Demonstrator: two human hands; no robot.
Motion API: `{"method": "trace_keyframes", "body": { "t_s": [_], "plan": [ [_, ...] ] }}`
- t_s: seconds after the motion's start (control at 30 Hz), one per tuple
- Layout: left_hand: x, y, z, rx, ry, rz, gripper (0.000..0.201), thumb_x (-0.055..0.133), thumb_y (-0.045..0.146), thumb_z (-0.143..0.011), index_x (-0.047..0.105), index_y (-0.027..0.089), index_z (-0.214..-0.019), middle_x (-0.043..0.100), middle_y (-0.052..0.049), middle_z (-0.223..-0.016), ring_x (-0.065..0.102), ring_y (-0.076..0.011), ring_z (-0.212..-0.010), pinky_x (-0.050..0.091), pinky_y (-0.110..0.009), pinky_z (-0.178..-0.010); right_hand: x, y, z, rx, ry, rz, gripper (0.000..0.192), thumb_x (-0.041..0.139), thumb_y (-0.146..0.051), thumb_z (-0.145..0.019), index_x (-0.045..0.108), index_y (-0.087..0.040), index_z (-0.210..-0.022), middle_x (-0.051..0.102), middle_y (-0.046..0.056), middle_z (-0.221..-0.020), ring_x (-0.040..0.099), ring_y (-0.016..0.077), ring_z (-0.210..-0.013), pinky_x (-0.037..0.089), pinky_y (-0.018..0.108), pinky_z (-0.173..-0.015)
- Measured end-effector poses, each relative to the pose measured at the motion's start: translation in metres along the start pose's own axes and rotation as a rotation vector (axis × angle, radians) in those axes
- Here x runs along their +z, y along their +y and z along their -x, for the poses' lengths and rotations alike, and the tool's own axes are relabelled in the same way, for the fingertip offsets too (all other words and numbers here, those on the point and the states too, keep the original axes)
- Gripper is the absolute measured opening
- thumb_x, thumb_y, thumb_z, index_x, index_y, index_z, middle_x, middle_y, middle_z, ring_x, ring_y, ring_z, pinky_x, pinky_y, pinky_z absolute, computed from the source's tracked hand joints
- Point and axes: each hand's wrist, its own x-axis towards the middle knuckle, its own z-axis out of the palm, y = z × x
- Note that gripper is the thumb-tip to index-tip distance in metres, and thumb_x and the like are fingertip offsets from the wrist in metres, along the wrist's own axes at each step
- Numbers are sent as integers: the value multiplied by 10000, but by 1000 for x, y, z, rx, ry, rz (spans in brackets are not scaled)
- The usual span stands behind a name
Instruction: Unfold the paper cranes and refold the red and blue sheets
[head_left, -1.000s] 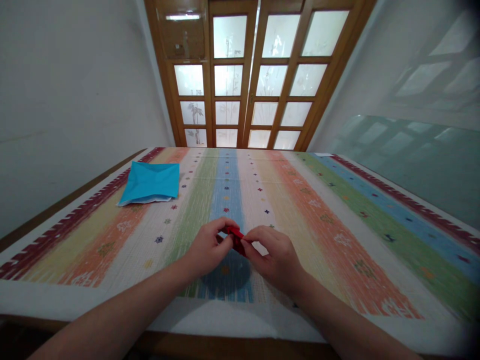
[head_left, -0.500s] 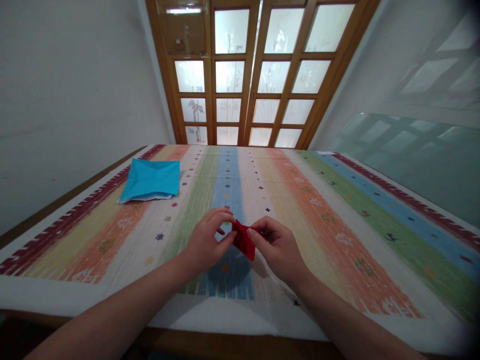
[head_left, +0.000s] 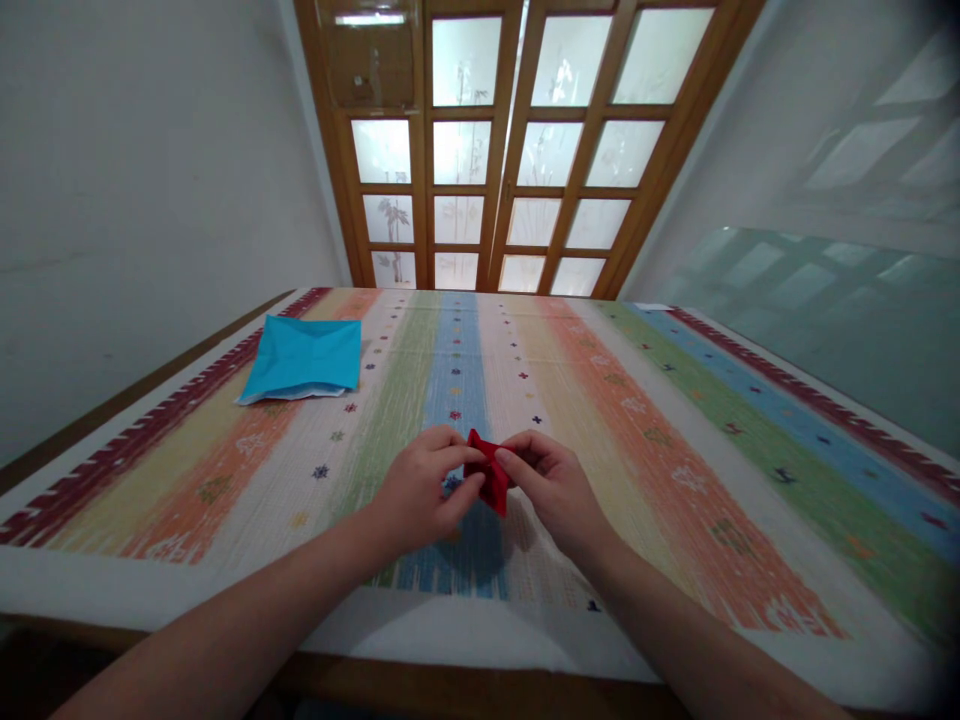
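A small red piece of folded paper (head_left: 493,488) is held up just above the tablecloth, between my two hands. My left hand (head_left: 431,490) has its thumb and index finger at the paper's left side, touching its face and edge. My right hand (head_left: 551,485) pinches the right side, thumb in front and the other fingers curled behind. Pointed corners stick out at the top and bottom of the paper. Fingers cover parts of its folds.
A stack of blue paper (head_left: 307,358) with white edges lies at the far left. A striped, patterned tablecloth (head_left: 622,520) covers the table. Beyond the table stand wooden doors with glass panes (head_left: 480,150), and a glass panel (head_left: 840,320) leans at the right wall.
The red paper has turned slightly and its middle looks more opened into a pointed shape. My left fingers have moved right and down, onto the paper's face.
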Motion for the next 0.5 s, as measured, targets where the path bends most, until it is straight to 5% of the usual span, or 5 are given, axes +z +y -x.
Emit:
{"method": "trace_keyframes", "body": {
  "t_s": [0.33, 0.5],
  "plan": [
    [3, -9, -3, -301, -10, 413, 154, 679, 292, -884, 719, 180, -980, 622, -61, -998, 620, -179, -892, 513, -241, -639, 1, 7, 3, -38, -86, -30, 208, 732, -330, -866, 775, -253, -1055, 784, 61, -1026, 730, 188, -871, 594, 362, -800],
    [9, -21, -4, -350, -11, 594, 180, 683, 340, -876, 695, 166, -925, 654, -53, -938, 625, -169, -863, 508, -261, -703, 3, 6, 8, -122, -81, 99, 226, 749, -251, -838, 767, -258, -1063, 773, 60, -1026, 728, 197, -884, 594, 367, -801]
  ]
}}
